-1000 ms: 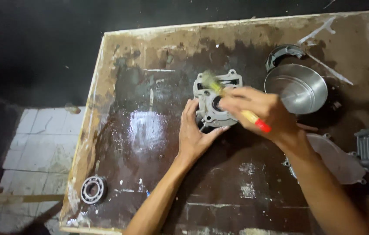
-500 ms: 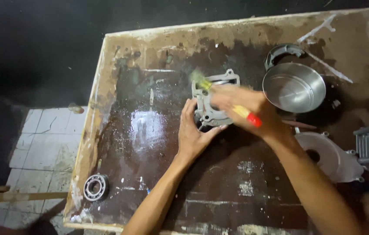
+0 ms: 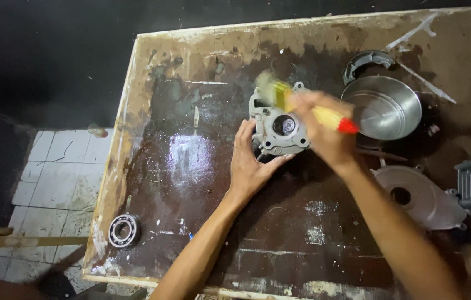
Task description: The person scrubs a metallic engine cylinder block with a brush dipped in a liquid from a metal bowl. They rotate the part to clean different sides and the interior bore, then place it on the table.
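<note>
A person's left hand [image 3: 252,164] steadies a grey metal engine casting [image 3: 278,123] on a stained, wet-looking wooden tray [image 3: 152,166]. Its fingers are spread and curled loosely against the casting's near left edge rather than closed round it, so the part lies just beyond the left fingertips, touching them. The right hand [image 3: 324,130] hovers over the casting's right side, fingers wrapped shut on a brush with a yellow handle and red end [image 3: 316,111]. The brush's long axis runs slantwise, the red end towards the right and nearer the person, the blurred bristle end up and left of the knuckles, over the casting's far edge. Whether the bristles actually touch the metal cannot be told through the blur. Both hands are at the casting, the left in firm contact, the right reaching it only through the brush. Beyond the right fingers sits a shiny steel bowl [image 3: 383,108], apart from them, with a dark curved part [image 3: 366,60] behind it. A flat round cover [image 3: 413,197] lies beside the right forearm, and a ball bearing [image 3: 124,229] rests well away at the tray's near left corner.
</note>
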